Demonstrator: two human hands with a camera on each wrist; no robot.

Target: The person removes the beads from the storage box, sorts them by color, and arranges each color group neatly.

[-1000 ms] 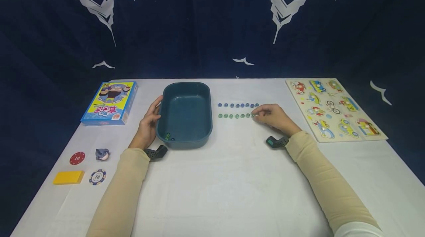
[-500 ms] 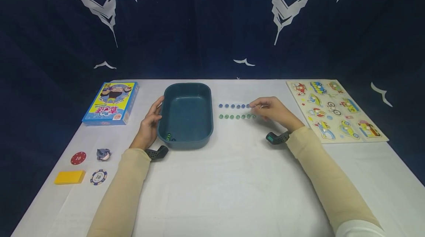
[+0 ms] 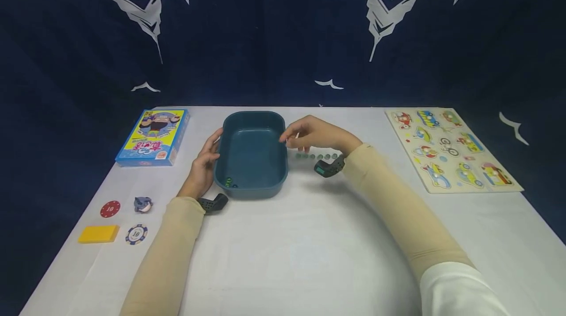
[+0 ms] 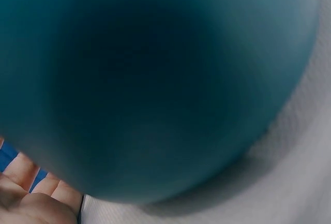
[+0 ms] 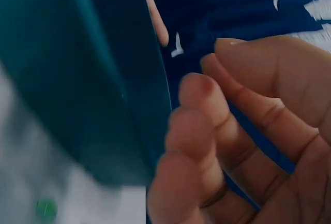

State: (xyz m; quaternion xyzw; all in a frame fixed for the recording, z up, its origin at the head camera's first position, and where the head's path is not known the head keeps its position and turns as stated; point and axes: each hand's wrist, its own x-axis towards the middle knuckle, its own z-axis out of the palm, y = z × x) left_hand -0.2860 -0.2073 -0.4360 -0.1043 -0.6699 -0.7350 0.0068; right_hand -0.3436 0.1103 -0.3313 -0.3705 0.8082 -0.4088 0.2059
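A dark teal plastic tub [image 3: 250, 193] stands mid-table with a few green and dark marbles [image 3: 228, 182] in its near left corner. My left hand [image 3: 200, 171] lies along the tub's left outer wall, fingers fairly straight. Over the tub's right rim hovers my right hand [image 3: 318, 133], thumb and index fingertips brought together in a pinch. Whatever marble sits between them is hidden by the fingers. Below that hand runs a row of green glass marbles [image 3: 320, 156]; the hand covers the blue row. One green marble [image 5: 46, 207] shows blurred in the right wrist view.
At the left stand a blue-yellow box [image 3: 152, 138], a red chip [image 3: 110, 209], a small shark figure [image 3: 143, 204], a yellow block [image 3: 99, 234] and a white-blue chip [image 3: 136, 234]. A wooden picture puzzle board [image 3: 453, 151] lies at the right.
My right hand moved from the right end of the green row to the end of the blue row, then left to the tub's rim. My left hand stayed at the tub.
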